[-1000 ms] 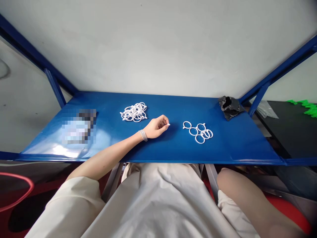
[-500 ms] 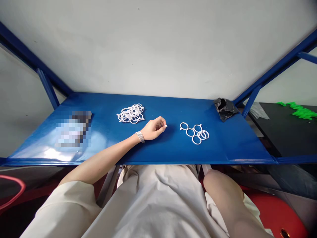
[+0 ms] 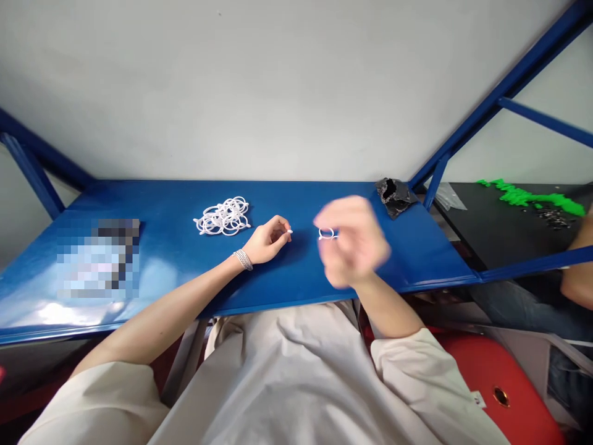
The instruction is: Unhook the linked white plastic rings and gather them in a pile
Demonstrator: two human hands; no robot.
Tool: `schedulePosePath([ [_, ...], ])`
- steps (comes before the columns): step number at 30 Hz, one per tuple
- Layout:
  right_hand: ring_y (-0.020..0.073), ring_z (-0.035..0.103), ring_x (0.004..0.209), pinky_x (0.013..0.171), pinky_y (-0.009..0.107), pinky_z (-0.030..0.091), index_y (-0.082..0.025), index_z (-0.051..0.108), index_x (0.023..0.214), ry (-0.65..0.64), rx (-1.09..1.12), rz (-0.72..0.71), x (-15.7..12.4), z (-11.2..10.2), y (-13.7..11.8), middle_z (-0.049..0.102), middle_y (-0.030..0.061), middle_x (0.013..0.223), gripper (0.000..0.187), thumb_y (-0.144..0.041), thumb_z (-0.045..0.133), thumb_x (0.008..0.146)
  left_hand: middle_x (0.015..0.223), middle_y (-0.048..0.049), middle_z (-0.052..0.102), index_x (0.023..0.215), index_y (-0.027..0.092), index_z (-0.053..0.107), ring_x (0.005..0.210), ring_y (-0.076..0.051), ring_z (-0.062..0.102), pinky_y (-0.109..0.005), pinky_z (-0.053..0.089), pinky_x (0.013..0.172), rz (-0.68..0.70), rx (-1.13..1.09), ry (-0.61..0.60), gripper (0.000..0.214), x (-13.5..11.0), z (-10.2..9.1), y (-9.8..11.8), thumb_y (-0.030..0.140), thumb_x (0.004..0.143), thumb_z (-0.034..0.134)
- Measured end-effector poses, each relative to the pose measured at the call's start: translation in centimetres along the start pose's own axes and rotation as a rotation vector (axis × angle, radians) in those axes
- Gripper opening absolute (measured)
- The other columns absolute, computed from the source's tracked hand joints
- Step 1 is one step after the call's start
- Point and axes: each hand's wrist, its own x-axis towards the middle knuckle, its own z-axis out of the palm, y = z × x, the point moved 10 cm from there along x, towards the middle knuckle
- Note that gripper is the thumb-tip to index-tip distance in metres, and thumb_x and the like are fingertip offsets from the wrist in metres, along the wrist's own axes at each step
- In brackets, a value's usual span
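Note:
My left hand is closed in a pinch above the blue table. A small white piece shows at its fingertips; its exact kind is too small to make out. Left of this hand lies a tangled pile of thin white rings with small knobs. My right hand is smeared by motion over the right part of the table, fingers bent toward the left. Part of a white ring shows between its thumb and fingers. Whether the hand touches that ring is unclear, and the other rings there are hidden behind it.
A crumpled black plastic bag sits at the back right. A blurred-out object lies on the left. Beyond the blue frame, a black table carries green pieces and small dark bits. Another person's arm appears at the right edge.
My right hand has come up from beside my lap to above the loose rings. My left hand keeps its pinch on the small white piece. The view has shifted right.

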Motion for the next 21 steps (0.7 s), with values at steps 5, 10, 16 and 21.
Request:
schedulePosePath([
  [5, 0.0161, 0.067, 0.083, 0.079, 0.031, 0.053, -0.015, 0.069, 0.114, -0.352, -0.074, 0.371, -0.7, 6.6, 9.3, 0.071, 0.0121, 0.12, 0.025, -0.037, 0.063, 0.104, 0.079, -0.0012, 0.067, 0.099, 0.021, 0.057, 0.059, -0.013, 0.056, -0.026, 0.048, 0.056, 0.022, 0.076, 0.077, 0.025, 0.1, -0.9, 0.0, 0.044, 0.096, 0.065],
  [10, 0.0165, 0.066, 0.078, 0.069, 0.026, 0.04, -0.017, 0.068, 0.091, -0.568, -0.083, 0.603, -4.0, 9.7, 13.1, 0.074, 0.0051, 0.086, 0.043, -0.052, 0.053, 0.11, 0.091, -0.0038, 0.07, 0.102, 0.02, 0.06, 0.068, -0.014, 0.063, -0.025, 0.053, 0.058, -0.023, -0.004, 0.12, 0.026, 0.0, -1.2, -0.6, 0.045, 0.099, 0.062],
  [16, 0.0095, 0.057, 0.054, 0.055, 0.022, 0.038, -0.016, 0.058, 0.064, -0.496, 0.149, 0.809, -5.8, 10.9, 14.4, 0.065, 0.0012, 0.064, 0.063, -0.063, 0.056, 0.105, 0.08, -0.0013, 0.067, 0.101, 0.02, 0.06, 0.063, -0.014, 0.061, -0.024, 0.051, 0.052, -0.033, -0.047, 0.149, 0.024, 0.1, -1.3, -0.7, 0.042, 0.095, 0.065],
  [21, 0.0055, 0.046, 0.038, 0.038, 0.02, 0.032, -0.017, 0.055, 0.067, -0.418, 0.507, 0.971, -6.8, 12.0, 14.2, 0.058, -0.0032, 0.058, 0.054, -0.051, 0.059, 0.108, 0.086, -0.0031, 0.07, 0.104, 0.019, 0.059, 0.07, -0.015, 0.068, -0.023, 0.051, 0.056, 0.006, -0.079, 0.102, 0.027, 0.4, -1.1, 0.1, 0.042, 0.093, 0.069],
])
